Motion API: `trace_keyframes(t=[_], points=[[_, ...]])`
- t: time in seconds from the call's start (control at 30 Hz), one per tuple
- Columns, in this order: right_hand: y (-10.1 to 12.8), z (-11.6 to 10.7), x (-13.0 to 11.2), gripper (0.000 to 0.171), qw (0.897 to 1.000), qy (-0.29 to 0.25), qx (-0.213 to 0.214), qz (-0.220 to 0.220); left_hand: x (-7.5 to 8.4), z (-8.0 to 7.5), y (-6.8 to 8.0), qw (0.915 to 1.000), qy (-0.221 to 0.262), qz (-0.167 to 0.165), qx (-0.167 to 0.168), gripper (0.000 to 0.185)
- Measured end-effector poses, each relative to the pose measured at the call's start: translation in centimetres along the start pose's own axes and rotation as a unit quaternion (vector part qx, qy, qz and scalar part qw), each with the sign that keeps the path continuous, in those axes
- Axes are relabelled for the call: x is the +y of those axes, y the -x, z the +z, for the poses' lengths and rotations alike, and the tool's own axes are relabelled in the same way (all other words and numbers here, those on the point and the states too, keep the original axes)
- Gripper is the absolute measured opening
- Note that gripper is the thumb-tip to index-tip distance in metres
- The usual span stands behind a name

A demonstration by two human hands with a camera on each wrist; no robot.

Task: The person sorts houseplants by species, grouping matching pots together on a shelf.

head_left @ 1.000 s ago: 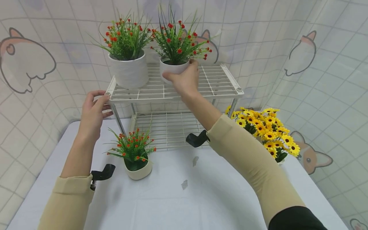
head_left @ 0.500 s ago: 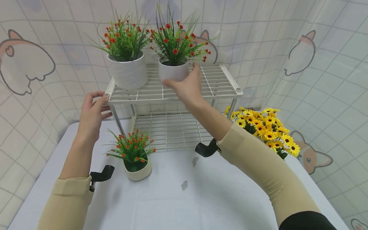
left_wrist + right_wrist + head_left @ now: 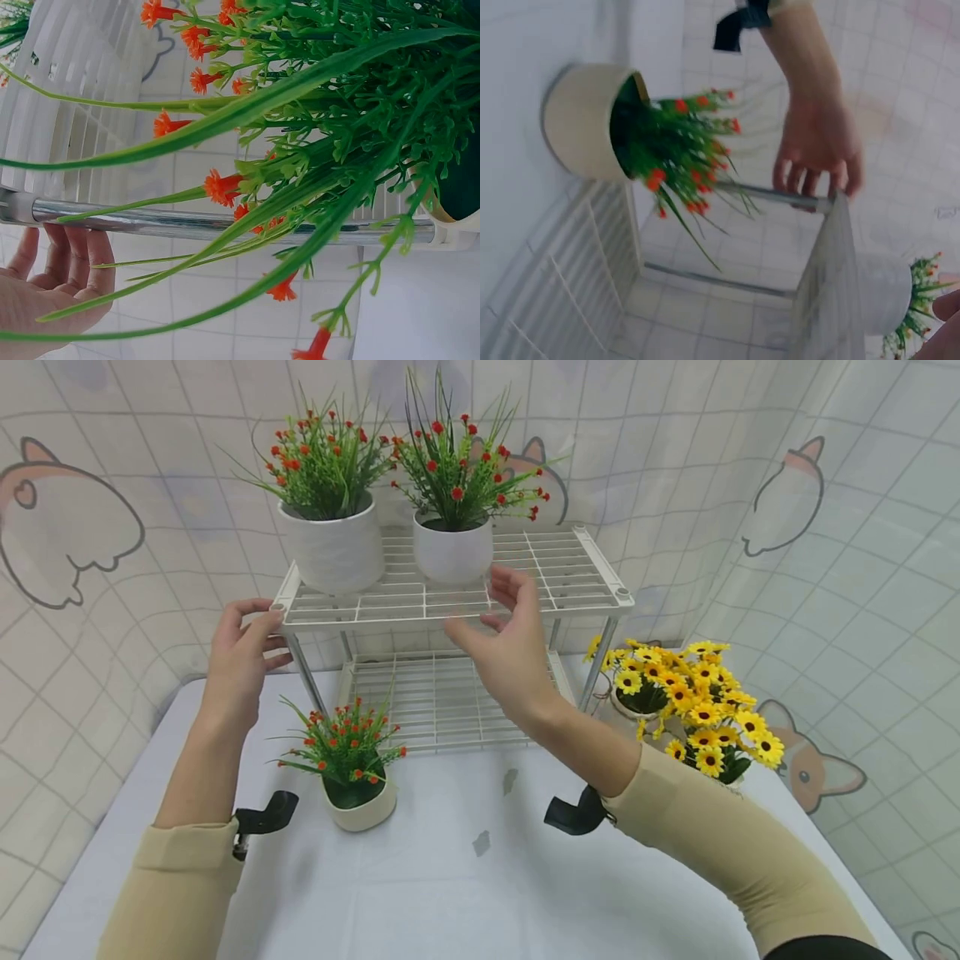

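Note:
Two white pots of red-flowered grass plants stand side by side on the upper tier of a white wire shelf (image 3: 558, 568): a larger left pot (image 3: 333, 547) and a smaller right pot (image 3: 453, 550). My right hand (image 3: 513, 647) is just below and right of the smaller pot, thumb and fingers spread apart with nothing between them. My left hand (image 3: 242, 656) holds the shelf's front left corner, thumb in front and fingers behind. The left wrist view shows its fingertips (image 3: 97, 241) at the metal post (image 3: 150, 220).
A cream pot (image 3: 360, 810) with an orange-flowered plant stands on the white-covered table (image 3: 420, 902), before the lower tier (image 3: 420, 702). Yellow daisy-like flowers (image 3: 701, 714) in pots are right of the shelf. A tile-patterned curtain (image 3: 187, 485) surrounds the table.
My right hand has let go of the smaller white pot and drawn down and to the right. The pot has settled slightly lower on the upper tier. My left hand stays at the corner.

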State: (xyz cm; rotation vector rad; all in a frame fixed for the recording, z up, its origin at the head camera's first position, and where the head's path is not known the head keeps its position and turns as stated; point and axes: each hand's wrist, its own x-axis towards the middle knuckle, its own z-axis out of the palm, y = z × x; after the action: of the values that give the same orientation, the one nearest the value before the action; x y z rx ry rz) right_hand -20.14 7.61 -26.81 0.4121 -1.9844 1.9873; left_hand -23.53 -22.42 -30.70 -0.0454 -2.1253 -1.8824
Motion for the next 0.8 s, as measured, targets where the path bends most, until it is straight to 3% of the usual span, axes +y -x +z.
trace_keyframes(t=[0.33, 0.6, 0.8], points=[[5.4, 0.2, 4.0, 0.062, 0.999, 0.014, -0.039, -0.022, -0.1, -0.3, -0.1, 0.9998, -0.021, 0.003, -0.002, 0.033], [9.2, 1.6, 7.8, 0.062, 0.995, 0.019, -0.072, 0.073, 0.0, -0.2, -0.1, 0.9999, -0.012, 0.0, -0.002, 0.029], [11.4, 2.9, 10.6, 0.061, 0.982, 0.016, -0.09, 0.163, -0.1, -0.2, -0.1, 1.0, -0.003, -0.003, -0.001, 0.029]])
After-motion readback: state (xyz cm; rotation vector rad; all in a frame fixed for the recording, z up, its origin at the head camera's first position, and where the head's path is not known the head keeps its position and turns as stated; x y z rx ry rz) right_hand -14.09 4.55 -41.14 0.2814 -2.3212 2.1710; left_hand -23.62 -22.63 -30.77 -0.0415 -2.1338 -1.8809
